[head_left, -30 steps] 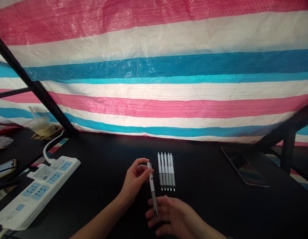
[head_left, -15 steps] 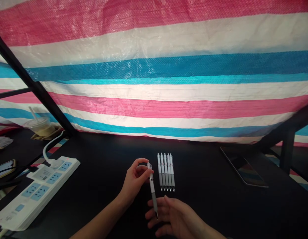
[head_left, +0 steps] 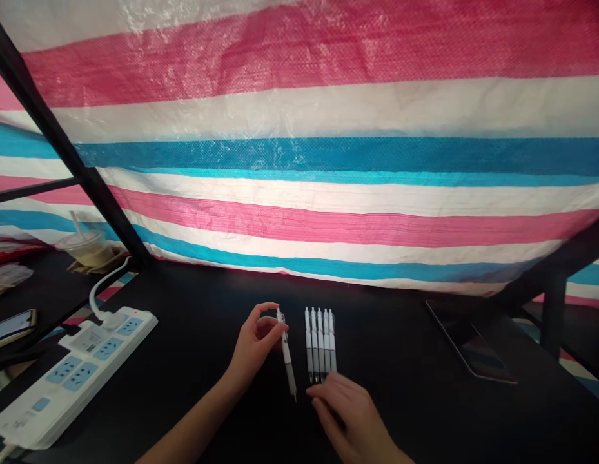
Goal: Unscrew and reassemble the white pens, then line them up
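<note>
"What's changing?"
"The right hand [head_left: 350,409] is leaving the pen [head_left: 286,354] and curling by the row of pens [head_left: 320,338]; I can't tell if it's gripping. So only the left hand [head_left: 253,338] is pinching the pen's top, between the table [head_left: 193,341]'s side edges."
"How many?"
"One pen is being held, five are lying in the row, one tablet [head_left: 466,338] is resting near the right edge."

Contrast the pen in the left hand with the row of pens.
The held pen is pinched near its top by the left hand; the row of pens lies on the table. In view, the held pen slants more than the row of pens. All have white upper barrels and grey lower sections.
</note>
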The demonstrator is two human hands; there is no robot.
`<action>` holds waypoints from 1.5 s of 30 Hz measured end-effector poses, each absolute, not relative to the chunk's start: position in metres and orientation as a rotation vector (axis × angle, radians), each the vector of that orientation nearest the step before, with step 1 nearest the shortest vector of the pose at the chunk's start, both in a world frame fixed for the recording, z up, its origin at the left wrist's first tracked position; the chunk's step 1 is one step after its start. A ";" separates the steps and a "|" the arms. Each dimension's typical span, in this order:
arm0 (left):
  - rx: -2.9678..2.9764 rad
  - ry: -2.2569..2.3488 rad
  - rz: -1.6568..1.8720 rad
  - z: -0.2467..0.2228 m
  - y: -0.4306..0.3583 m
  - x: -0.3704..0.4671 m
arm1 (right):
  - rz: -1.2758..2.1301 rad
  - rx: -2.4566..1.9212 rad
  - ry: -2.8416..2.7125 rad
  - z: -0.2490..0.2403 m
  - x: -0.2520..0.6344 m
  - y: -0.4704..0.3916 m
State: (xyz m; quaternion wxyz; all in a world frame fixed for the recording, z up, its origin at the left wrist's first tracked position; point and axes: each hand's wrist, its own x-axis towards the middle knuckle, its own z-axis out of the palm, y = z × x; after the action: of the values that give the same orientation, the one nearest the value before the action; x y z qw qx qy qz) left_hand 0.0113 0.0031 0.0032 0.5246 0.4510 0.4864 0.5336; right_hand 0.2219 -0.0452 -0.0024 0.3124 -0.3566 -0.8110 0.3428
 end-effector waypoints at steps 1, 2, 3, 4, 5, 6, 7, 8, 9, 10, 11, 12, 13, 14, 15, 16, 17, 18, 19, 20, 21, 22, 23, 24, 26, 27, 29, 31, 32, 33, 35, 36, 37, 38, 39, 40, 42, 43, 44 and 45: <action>1.116 1.177 1.270 0.004 0.006 0.010 | 0.682 -0.881 -2.229 0.000 0.224 -0.042; 1.162 1.199 1.256 0.005 0.009 0.010 | 0.525 -0.836 -2.293 0.002 0.225 -0.038; 1.214 1.224 1.238 0.006 0.012 0.009 | 0.417 -0.818 -2.349 0.003 0.227 -0.035; 1.271 1.252 1.220 0.006 0.016 0.009 | 0.336 -0.815 -2.406 0.003 0.228 -0.032; 1.337 1.286 1.202 0.006 0.020 0.009 | 0.271 -0.825 -2.449 0.002 0.228 -0.029; 1.377 1.307 1.188 0.005 0.025 0.010 | 0.226 -0.832 -2.490 0.000 0.229 -0.027; 1.403 1.322 1.181 0.005 0.031 0.010 | 0.194 -0.837 -2.514 -0.003 0.229 -0.025; 1.427 1.340 1.177 0.004 0.037 0.011 | 0.163 -0.831 -2.520 -0.007 0.229 -0.024; 1.453 1.362 1.174 0.003 0.043 0.011 | 0.123 -0.806 -2.536 -0.011 0.229 -0.023; 1.483 1.387 1.170 0.001 0.049 0.012 | 0.062 -0.791 -2.531 -0.015 0.228 -0.022; 1.513 1.416 1.163 0.000 0.055 0.012 | -0.006 -0.772 -2.505 -0.018 0.228 -0.021; 1.542 1.447 1.155 -0.001 0.061 0.013 | -0.070 -0.748 -2.491 -0.021 0.226 -0.021; 1.569 1.479 1.147 -0.002 0.067 0.014 | -0.120 -0.722 -2.488 -0.023 0.225 -0.020; 1.599 1.506 1.133 -0.003 0.072 0.014 | -0.161 -0.713 -2.474 -0.024 0.223 -0.020; 1.628 1.530 1.119 -0.005 0.076 0.015 | -0.185 -0.702 -2.467 -0.024 0.221 -0.021; 1.653 1.552 1.107 -0.006 0.080 0.016 | -0.206 -0.696 -2.459 -0.024 0.220 -0.021; 1.674 1.573 1.096 -0.007 0.084 0.018 | -0.223 -0.692 -2.455 -0.023 0.218 -0.022; 1.689 1.590 1.088 -0.009 0.087 0.019 | -0.243 -0.678 -2.445 -0.022 0.217 -0.023; 1.699 1.603 1.080 -0.010 0.089 0.021 | -0.263 -0.663 -2.442 -0.022 0.216 -0.023; 1.705 1.610 1.075 -0.012 0.090 0.023 | -0.282 -0.645 -2.443 -0.021 0.215 -0.023; 1.707 1.613 1.070 -0.013 0.091 0.025 | -0.300 -0.630 -2.441 -0.020 0.215 -0.023; 1.705 1.613 1.067 -0.014 0.091 0.027 | -0.314 -0.620 -2.440 -0.019 0.216 -0.023; 1.698 1.612 1.066 -0.015 0.090 0.028 | -0.320 -0.616 -2.437 -0.017 0.217 -0.022; 1.686 1.608 1.064 -0.016 0.089 0.030 | -0.319 -0.617 -2.430 -0.015 0.218 -0.022; 1.650 1.592 1.064 -0.018 0.083 0.030 | -0.274 -0.628 -2.407 -0.008 0.223 -0.022; 1.628 1.576 1.063 -0.018 0.078 0.030 | -0.224 -0.635 -2.389 -0.005 0.226 -0.022; 1.575 1.532 1.061 -0.017 0.068 0.026 | -0.028 -0.691 -2.312 0.002 0.233 -0.024; 1.508 1.481 1.063 -0.015 0.055 0.021 | 0.216 -0.762 -2.128 0.006 0.238 -0.026; 1.466 1.453 1.065 -0.013 0.049 0.018 | 0.300 -0.811 -1.953 0.008 0.239 -0.027; 1.420 1.420 1.066 -0.011 0.043 0.015 | 0.359 -0.891 -1.743 0.009 0.239 -0.029; 1.319 1.338 1.061 -0.005 0.033 0.010 | 0.471 -1.058 -1.314 0.011 0.233 -0.032; 1.270 1.282 1.051 -0.002 0.030 0.008 | 0.552 -1.114 -1.145 0.012 0.228 -0.033; 1.223 1.221 1.039 0.001 0.027 0.006 | 0.648 -1.141 -1.027 0.012 0.221 -0.034; 1.180 1.157 1.032 0.004 0.025 0.005 | 0.751 -1.142 -0.962 0.012 0.214 -0.035; 1.141 1.097 1.033 0.007 0.024 0.005 | 0.842 -1.133 -0.945 0.011 0.206 -0.036; 1.107 1.044 1.044 0.009 0.023 0.005 | 0.908 -1.125 -0.949 0.009 0.198 -0.037; 1.046 0.963 1.085 0.012 0.022 0.005 | 1.030 -1.098 -1.017 0.002 0.185 -0.040; 1.018 0.933 1.107 0.013 0.022 0.005 | 1.106 -1.086 -1.047 -0.002 0.181 -0.041; 0.991 0.909 1.124 0.014 0.021 0.006 | 1.175 -1.073 -1.077 -0.007 0.178 -0.043; 0.963 0.889 1.134 0.014 0.021 0.006 | 1.241 -1.062 -1.104 -0.011 0.176 -0.045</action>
State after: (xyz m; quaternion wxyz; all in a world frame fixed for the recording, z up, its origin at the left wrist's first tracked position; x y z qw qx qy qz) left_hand 0.0057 0.0208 0.0144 0.6473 0.4236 0.3911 0.4986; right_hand 0.1761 -0.0446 -0.0109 0.5520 -0.4492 -0.4670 0.5247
